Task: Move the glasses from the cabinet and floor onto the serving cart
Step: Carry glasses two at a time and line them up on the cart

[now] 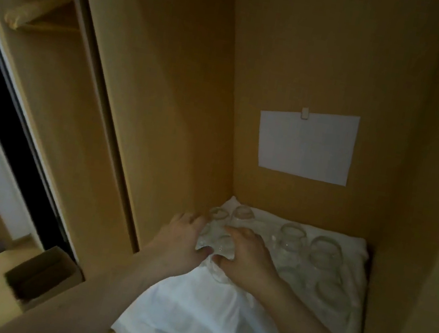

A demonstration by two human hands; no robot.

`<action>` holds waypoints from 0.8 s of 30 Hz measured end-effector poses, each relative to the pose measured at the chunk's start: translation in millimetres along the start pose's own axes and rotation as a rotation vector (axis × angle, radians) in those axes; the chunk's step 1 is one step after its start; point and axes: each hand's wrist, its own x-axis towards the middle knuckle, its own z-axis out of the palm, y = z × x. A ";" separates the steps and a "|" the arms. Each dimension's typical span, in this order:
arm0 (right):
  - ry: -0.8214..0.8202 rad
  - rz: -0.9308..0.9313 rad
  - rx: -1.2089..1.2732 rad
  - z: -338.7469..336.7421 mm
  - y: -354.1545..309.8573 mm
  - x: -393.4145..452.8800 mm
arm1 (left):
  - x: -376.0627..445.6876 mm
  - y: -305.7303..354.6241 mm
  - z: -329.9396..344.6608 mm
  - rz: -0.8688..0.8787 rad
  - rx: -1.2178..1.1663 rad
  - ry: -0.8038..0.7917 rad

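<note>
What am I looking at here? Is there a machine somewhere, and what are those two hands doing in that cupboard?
No machine: a person wears a camera on the head, so this single picture looks forward and down at their own arms. They reach into a wooden cabinet. A white cloth lies on its floor, with clear glasses standing on it; one such glass is near the back wall. The left hand and right hand together clasp a glass between them. A white sheet of paper hangs on the back wall.
</note>
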 end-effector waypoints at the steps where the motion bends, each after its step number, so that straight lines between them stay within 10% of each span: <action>1: -0.003 0.023 -0.003 1.1 5.2 6.7 | 10.6 0.1 4.7 0.016 -0.001 -0.012; 24: -0.161 0.436 -0.232 42.0 50.9 215.7 | 280.4 -83.2 110.1 -0.045 -0.263 -0.507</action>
